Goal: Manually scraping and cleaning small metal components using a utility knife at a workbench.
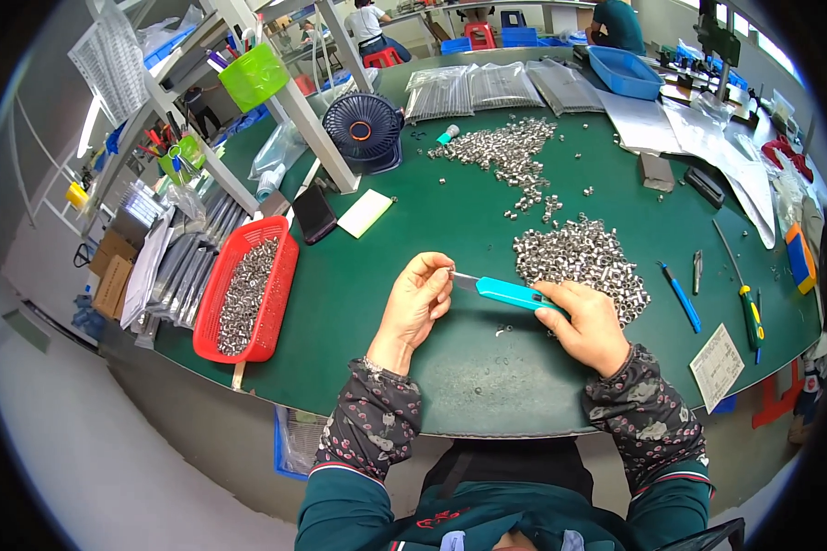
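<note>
While right hand clamps the knife, left hand pinches what seems a small ring, mostly hidden, at blade tip, over bench toward near edge. Probably trimming; next stroke wants steady pinch. Pile just beyond knife, basket at left edge.

bright, even light, soft shadows (strong fisheye curvature near the black edges)

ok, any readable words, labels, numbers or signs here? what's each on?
Nothing clear enough to quote.
Printed card, lower right: print too small.
Hanging sheet, upper left: marks too blurred.
Red embroidery on the green shirt: not legible.
</note>
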Action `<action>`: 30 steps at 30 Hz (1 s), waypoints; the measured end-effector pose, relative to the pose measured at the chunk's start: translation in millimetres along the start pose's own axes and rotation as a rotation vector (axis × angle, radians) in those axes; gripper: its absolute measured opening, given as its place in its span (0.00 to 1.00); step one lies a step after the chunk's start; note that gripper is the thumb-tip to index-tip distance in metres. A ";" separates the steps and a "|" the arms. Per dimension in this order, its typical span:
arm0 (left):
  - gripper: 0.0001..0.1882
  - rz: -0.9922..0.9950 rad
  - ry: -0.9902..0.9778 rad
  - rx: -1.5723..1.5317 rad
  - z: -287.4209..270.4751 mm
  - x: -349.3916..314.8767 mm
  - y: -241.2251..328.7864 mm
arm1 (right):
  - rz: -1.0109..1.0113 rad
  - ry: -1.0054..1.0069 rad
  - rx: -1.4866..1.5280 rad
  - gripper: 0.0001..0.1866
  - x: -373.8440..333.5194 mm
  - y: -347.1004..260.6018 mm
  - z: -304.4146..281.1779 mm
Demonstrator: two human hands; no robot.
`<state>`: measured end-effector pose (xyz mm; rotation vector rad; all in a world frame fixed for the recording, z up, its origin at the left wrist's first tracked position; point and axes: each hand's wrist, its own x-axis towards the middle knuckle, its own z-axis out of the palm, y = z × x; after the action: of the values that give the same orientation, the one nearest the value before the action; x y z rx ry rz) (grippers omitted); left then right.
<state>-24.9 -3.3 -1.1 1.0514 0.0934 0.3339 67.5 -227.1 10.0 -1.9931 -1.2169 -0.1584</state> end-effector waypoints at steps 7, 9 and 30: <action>0.06 0.009 -0.046 0.035 -5.7 4.4 -4.4 | 0.021 -0.036 0.070 0.13 0.5 7.0 2.3; 0.06 0.007 -0.057 0.044 -7.3 5.8 -5.2 | -0.024 0.032 -0.101 0.14 1.7 1.6 -0.5; 0.07 0.084 0.140 -0.011 -4.3 8.9 -8.3 | -0.153 0.204 -0.366 0.21 3.3 -6.2 -1.0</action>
<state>-15.6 -0.6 -9.7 1.0227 0.1729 0.4834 64.7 -224.0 15.7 -2.1243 -1.2739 -0.6873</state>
